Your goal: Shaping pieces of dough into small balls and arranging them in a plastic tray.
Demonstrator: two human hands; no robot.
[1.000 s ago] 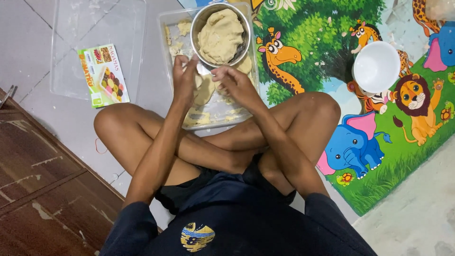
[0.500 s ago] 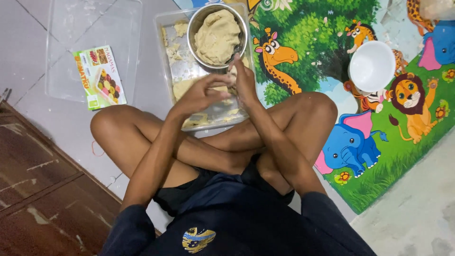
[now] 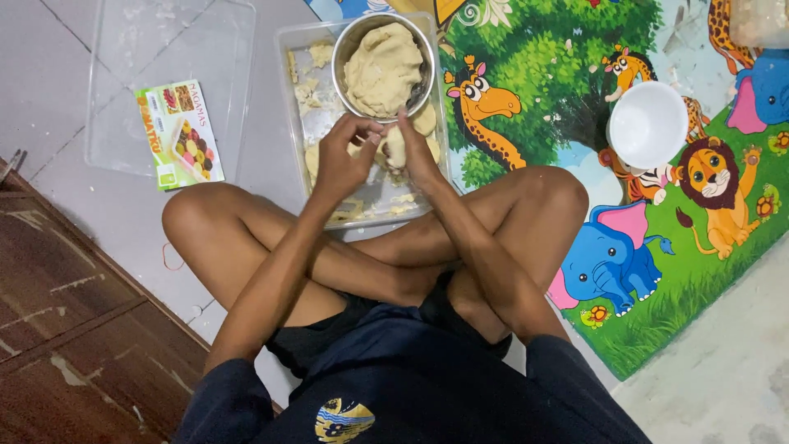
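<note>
I sit cross-legged on the floor with a clear plastic tray (image 3: 297,123) in front of my knees. A metal bowl (image 3: 344,51) heaped with pale dough (image 3: 382,67) stands at the tray's far end. My left hand (image 3: 341,160) and my right hand (image 3: 415,152) meet over the tray, just below the bowl. Together they pinch a small lump of dough (image 3: 393,146) between the fingers. Flattened dough pieces and scraps (image 3: 316,62) lie on the tray floor around and under my hands.
A clear plastic lid (image 3: 123,90) lies on the grey tiles to the left, with a small printed green packet (image 3: 179,133) on it. A white bowl (image 3: 648,123) rests on the colourful animal play mat (image 3: 707,271) to the right. Dark wooden boards (image 3: 74,329) fill the lower left.
My hands lifted off the dough on the tray and came together, now pinching a small lump just below the bowl. The camera view shifted slightly.
</note>
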